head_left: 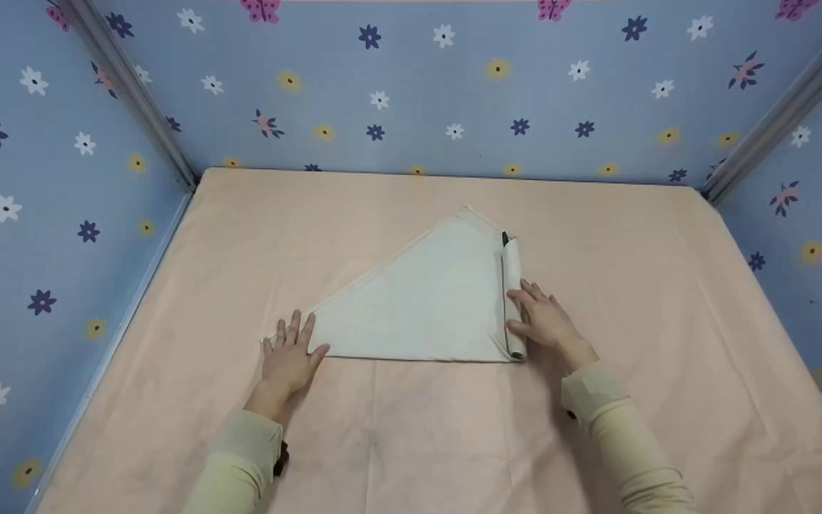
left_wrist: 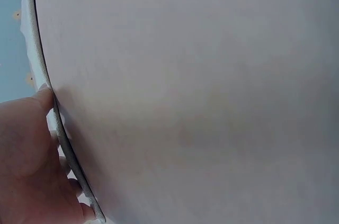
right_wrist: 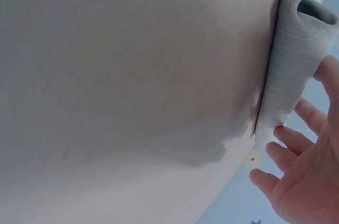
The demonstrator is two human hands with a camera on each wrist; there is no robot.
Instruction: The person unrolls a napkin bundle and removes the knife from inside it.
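Note:
A pale cloth, folded to a point at its far side, lies flat on the table. Along its right side runs a narrow rolled section with dark showing at both ends; in the right wrist view this roll has a hollow end. My left hand rests on the cloth's left corner, fingers spread. In the left wrist view the thumb of that hand lies over the cloth's near edge. My right hand touches the roll from the right, its fingers and thumb extended against it.
A peach-coloured sheet with faint creases covers the table. Blue flower-patterned panels stand at the back and both sides, with grey metal posts at the far corners.

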